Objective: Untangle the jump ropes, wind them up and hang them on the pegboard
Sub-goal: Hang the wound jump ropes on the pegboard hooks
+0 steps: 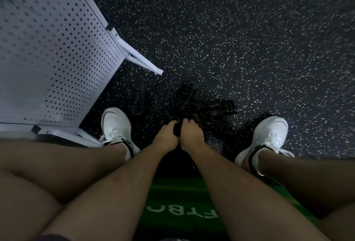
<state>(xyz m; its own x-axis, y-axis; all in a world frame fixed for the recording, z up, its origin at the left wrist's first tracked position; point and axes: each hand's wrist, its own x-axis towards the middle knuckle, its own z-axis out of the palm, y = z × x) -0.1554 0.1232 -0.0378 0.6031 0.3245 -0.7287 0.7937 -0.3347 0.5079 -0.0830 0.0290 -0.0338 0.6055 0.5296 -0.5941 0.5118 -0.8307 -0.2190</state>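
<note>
Several dark jump ropes lie in a heap on the speckled floor, just ahead of the hands and between the two white shoes. The pic is dim and blurry, so an exact count isn't possible. Some parts look like tight coils, e.g. one lying apart on the left near the pegboard's foot and approx 2-3 more in the main heap. Whether those are finished wound bundles or just tangled loops, can't tell.

The left hand and right hand are pressed close together, low over the near edge of the heap. Fingers of both curl round a dark piece held between them, prob. a handle or a bunch of rope belonging to the heap. Thumbs are mostly hidden.

The pegboard stands at the left, white and perforated, w/ its angled foot reaching toward the heap. Nothing hangs on the part that shows, and no hooks w/ rope are in view. The upper board is out of frame, so can't rule out anything up there.

Judgement: early to mid stage. Untangling or winding looks like the step in hand. Hanging isn't done for anything visible, since all the rope seen is on the floor. Left to do: free each rope from the heap, wind whatever is loose, then lift the bundles to the board one by one.

A green mat w/ white letters lies under the person, near the legs.
</note>
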